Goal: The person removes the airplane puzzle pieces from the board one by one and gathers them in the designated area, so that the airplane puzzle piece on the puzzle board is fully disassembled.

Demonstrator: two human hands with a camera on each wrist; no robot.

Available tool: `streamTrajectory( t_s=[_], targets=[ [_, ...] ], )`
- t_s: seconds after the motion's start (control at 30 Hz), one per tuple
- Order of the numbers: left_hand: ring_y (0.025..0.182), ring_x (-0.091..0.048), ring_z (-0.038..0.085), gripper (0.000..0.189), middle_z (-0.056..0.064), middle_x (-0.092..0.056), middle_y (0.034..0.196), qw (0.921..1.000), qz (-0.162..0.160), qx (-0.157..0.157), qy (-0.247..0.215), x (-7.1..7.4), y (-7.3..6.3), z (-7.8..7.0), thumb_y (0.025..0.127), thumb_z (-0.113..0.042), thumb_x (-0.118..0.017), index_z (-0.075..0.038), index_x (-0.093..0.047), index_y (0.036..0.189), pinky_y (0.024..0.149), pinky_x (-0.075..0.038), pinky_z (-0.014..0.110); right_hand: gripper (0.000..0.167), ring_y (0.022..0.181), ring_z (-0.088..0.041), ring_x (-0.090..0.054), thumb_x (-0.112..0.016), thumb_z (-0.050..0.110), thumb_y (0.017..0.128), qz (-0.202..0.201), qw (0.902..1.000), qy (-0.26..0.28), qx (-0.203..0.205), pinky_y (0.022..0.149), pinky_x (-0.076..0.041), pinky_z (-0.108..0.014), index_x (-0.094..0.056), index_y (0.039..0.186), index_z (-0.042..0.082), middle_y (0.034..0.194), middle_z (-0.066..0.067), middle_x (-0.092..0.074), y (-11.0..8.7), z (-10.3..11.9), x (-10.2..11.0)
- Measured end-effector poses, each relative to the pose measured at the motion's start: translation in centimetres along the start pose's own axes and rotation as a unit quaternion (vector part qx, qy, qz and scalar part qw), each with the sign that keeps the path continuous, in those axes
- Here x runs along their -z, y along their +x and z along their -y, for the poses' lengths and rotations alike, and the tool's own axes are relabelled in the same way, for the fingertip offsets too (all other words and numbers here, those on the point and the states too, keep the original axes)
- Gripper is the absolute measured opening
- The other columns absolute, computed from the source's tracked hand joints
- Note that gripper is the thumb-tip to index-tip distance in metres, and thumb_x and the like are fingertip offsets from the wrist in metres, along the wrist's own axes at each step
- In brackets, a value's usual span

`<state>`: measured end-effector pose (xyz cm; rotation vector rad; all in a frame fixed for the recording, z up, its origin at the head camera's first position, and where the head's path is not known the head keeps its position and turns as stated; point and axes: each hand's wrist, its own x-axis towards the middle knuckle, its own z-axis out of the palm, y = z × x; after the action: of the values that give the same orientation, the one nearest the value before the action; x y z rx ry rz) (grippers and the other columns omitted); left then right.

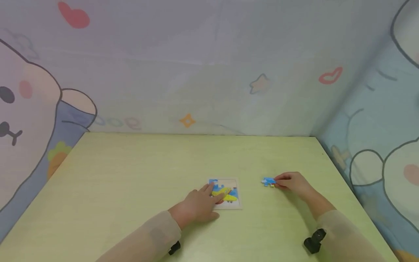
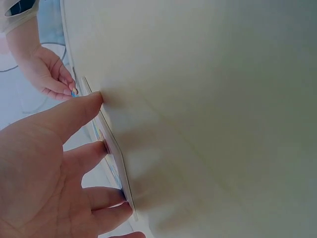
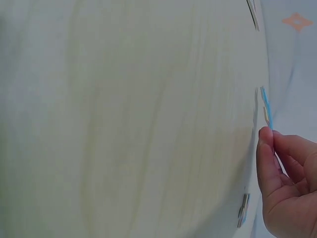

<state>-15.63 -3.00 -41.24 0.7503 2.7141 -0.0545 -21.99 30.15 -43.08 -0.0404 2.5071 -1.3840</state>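
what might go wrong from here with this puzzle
The thin blue jigsaw piece might slip or twist, since the right hand pinches it only at one end.

The left hand rests over one side of the square, pale-framed puzzle board, so a sideways push could slide the board across the pale yellow tabletop. Those fingers also cover part of the picture, possibly hiding where pieces fit.
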Motion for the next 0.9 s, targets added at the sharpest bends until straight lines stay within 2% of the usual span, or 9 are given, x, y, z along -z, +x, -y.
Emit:
streamTrajectory(
  t_s=[0.3,0.53,0.9],
  targets=[
    [0.137,-0.025,0.026,0.062,0.011,-0.023,0.152,1.0000,0.001,-0.002,0.008,-0.1,0.2,0.0,0.088,-0.050,-0.055,-0.033,-0.035,0.144,0.096,-0.038,0.045,0.026,0.078,-0.010,-0.063,-0.061,0.004,0.089,-0.013,0.9997,-0.019,-0.010,0.070,-0.052,-0.024,-0.061,0.106,-0.016,0.096,-0.016,-0.066,-0.2,-0.8,1.4],
    [0.137,-0.025,0.027,0.062,0.012,-0.023,0.152,1.0000,-0.003,0.003,-0.007,0.1,-0.1,0.1,0.087,-0.048,-0.057,-0.033,-0.037,0.144,0.095,-0.038,0.045,0.023,0.074,-0.007,-0.062,-0.058,0.001,0.089,-0.012,0.9994,0.004,-0.032,0.068,-0.052,-0.021,-0.060,0.105,-0.016,0.090,-0.010,-0.066,0.3,-1.4,1.8],
    [0.138,-0.023,0.026,0.062,0.012,-0.021,0.152,1.0000,0.004,0.003,-0.007,-0.1,0.2,0.2,0.088,-0.048,-0.056,-0.034,-0.035,0.144,0.099,-0.035,0.048,0.023,0.077,-0.010,-0.062,-0.054,0.001,0.092,-0.025,0.9991,-0.030,-0.016,0.069,-0.051,-0.022,-0.058,0.107,-0.016,0.093,-0.012,-0.065,-0.4,-1.5,2.4]
  ],
)
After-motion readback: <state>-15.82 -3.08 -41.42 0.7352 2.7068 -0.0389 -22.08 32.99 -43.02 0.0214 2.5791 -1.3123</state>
